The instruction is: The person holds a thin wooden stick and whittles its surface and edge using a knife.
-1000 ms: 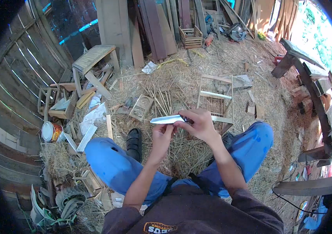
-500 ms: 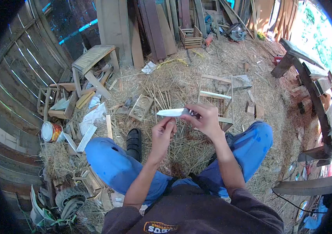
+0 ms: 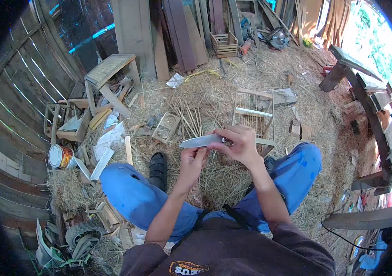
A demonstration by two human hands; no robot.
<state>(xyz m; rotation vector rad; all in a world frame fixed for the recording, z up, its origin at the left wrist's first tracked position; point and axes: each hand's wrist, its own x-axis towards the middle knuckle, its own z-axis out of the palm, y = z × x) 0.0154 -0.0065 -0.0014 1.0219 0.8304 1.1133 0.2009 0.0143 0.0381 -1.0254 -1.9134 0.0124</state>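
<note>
Knife sits lower and slightly leftward than a moment ago, head view: right hand has fingers closed on its handle, left hand has fingers pinched just under the blade, any small piece there hidden. Blade work looks under way, unfinished; barred wooden frame partly built, perhaps, with loose sticks left on the straw.

A woodworking shed: leaning boards, slatted walls, straw floor
</note>
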